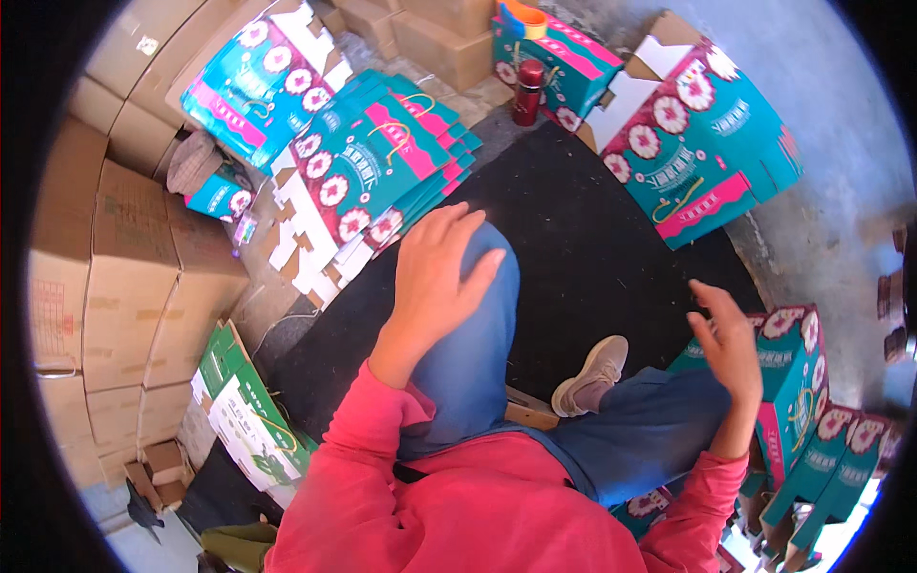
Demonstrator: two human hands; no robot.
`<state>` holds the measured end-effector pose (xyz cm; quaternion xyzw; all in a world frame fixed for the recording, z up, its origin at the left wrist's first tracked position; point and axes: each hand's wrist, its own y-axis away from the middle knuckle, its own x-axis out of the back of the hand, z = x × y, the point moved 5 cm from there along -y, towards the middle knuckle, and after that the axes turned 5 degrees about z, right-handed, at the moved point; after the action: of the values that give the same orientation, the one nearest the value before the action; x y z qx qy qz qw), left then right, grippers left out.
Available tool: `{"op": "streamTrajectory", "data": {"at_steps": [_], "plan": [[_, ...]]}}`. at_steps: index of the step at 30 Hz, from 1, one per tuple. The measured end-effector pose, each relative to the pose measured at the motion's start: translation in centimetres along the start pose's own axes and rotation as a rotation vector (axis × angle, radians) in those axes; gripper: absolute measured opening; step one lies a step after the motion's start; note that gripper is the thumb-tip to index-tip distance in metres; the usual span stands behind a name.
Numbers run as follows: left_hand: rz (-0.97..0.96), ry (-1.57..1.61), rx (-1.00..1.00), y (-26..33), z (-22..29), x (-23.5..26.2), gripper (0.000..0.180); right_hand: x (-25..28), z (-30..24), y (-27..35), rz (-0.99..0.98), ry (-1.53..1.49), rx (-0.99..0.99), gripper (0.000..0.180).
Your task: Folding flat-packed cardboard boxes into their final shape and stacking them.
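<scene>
My left hand (437, 277) lies on my raised left knee, its thumb apart from the fingers and nothing in it. Over my right leg (640, 430), my right hand (731, 346) hangs empty in the air with thumb and fingers apart. Just beyond the left hand lies a stack of flat teal and pink gift boxes (411, 158) with yellow cord handles. The right hand is closest to a folded-up teal box (788, 363) beside my leg. Another flat teal box (712, 129) is spread out farther off at the right.
Brown cartons (134, 277) are piled along the left. A dark red flask (527, 93) stands at the far edge of the black mat (611, 239). An orange tape roll (523, 19) sits on a teal box at the back. Green and white cartons (253, 411) stand at my left.
</scene>
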<state>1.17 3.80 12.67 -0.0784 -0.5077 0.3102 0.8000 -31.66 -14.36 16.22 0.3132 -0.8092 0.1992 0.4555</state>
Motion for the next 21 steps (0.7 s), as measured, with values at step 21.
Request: {"op": "streamTrajectory", "data": {"at_steps": [21], "plan": [[0.763, 1.526, 1.577, 9.0, -47.8, -26.8, 0.052, -13.3, 5.4, -6.0, -0.417, 0.359, -0.042, 0.049]]}}
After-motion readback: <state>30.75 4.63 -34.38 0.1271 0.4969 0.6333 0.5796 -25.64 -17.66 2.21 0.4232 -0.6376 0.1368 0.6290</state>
